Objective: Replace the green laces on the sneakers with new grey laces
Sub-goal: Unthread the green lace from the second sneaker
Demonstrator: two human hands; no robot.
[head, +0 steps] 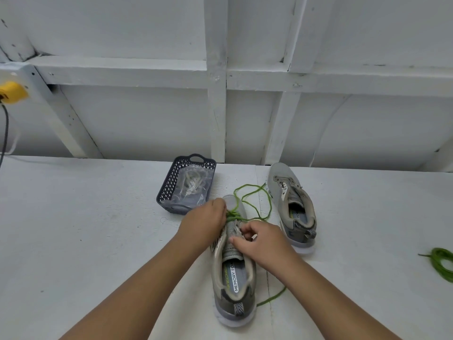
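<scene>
A grey sneaker (232, 273) stands in front of me with its toe pointing away. Its green lace (255, 202) is still threaded near the toe and loops loosely beyond it; one end trails out on the right by the heel. My left hand (208, 220) pinches the green lace at the lower eyelets. My right hand (257, 239) rests on the tongue and eyelet row, fingers curled on the sneaker's upper. A second grey sneaker (291, 204) with no lace stands to the right. Another green lace (441, 263) lies coiled at the far right.
A dark plastic basket (171, 187) behind the near sneaker holds a clear bag with grey laces (192, 184). White table (85, 229), white framed wall behind. A yellow plug with a dark cord (9, 93) is at the far left.
</scene>
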